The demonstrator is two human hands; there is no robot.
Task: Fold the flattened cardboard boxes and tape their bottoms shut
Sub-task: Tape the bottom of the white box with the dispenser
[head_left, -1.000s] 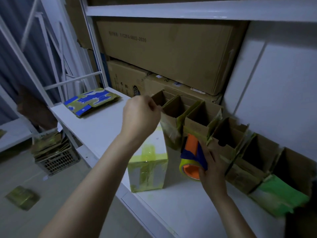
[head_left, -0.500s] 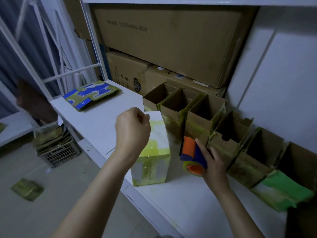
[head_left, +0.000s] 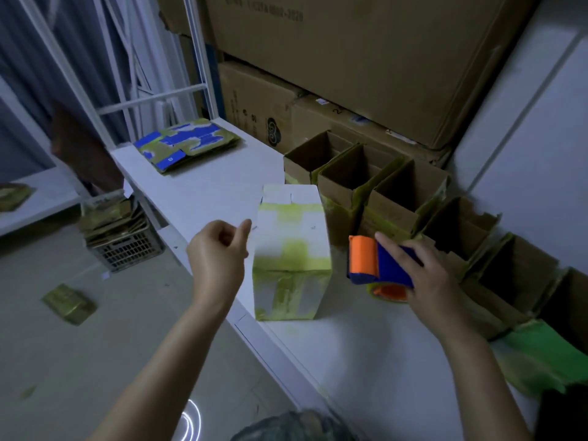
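Observation:
A white box with yellow-green patches stands closed side up on the white shelf, near its front edge. My left hand hovers just left of the box with its fingers curled and nothing in it. My right hand grips an orange and blue tape dispenser, which rests on the shelf right of the box. Behind them, a row of several folded boxes stands open side up. A stack of flattened boxes lies at the far left end of the shelf.
Large brown cartons fill the back of the shelf. A green folded box lies at the right. On the floor, a crate of flattened boxes and a loose flat pack sit left of the shelf.
My left hand has drawn back from the box's far end to its left side. The dispenser has tipped flatter under my right hand. The view has tilted down.

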